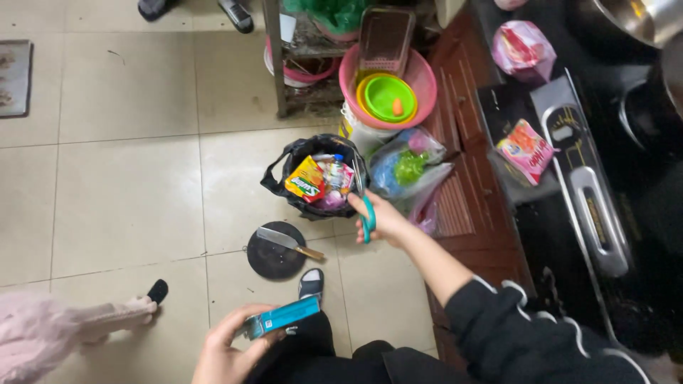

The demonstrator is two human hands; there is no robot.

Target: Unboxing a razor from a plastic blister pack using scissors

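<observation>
Here we see the right hand (388,219) gripping teal-handled scissors (364,206), their blades reaching over the rim of a black-lined bin (281,186) stuffed with wrappers. The left hand (229,348) clasps a slim teal box (281,318), low and near the body. On the tiled floor beside the bin lies a round black board (272,259) with a cleaver (283,240) across it.

**Bin on the floor beside the cabinet**

The bin (316,178) stood on the tiled floor (128,192), left of the cabinet (473,192). Bags (409,167) lay between bin and cabinet. Behind them sat nested bowls (388,92). Before the bin lay a round board (274,252) with a knife (288,242) on it. On the counter (562,242) to the right lay a packet (526,151).
</observation>
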